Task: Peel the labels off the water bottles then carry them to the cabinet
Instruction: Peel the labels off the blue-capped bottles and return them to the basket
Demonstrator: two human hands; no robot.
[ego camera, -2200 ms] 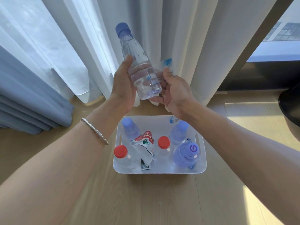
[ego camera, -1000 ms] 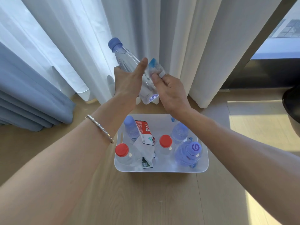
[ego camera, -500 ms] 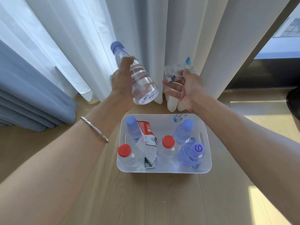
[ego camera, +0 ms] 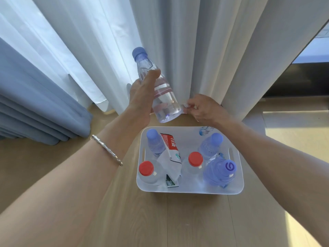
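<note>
Right hand (ego camera: pixel 204 109) back beside bottle (ego camera: pixel 163 97) base, fingers (ego camera: pixel 193 104) pinching label scrap (ego camera: pixel 185 105); left hand (ego camera: pixel 140 102) curled round bottle. I judge peel nearly done.

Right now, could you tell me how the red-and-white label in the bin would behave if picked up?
The red-and-white label is creased and slumped, so probably floppy and very light. It lies loose in the white bin, so it should lift free easily.

We see left hand (ego camera: pixel 140 98) fingers only as smears through the bottle (ego camera: pixel 164 98); right hand (ego camera: pixel 206 109) covers most of its scrap (ego camera: pixel 185 105); label (ego camera: pixel 170 145) print unreadable
</note>
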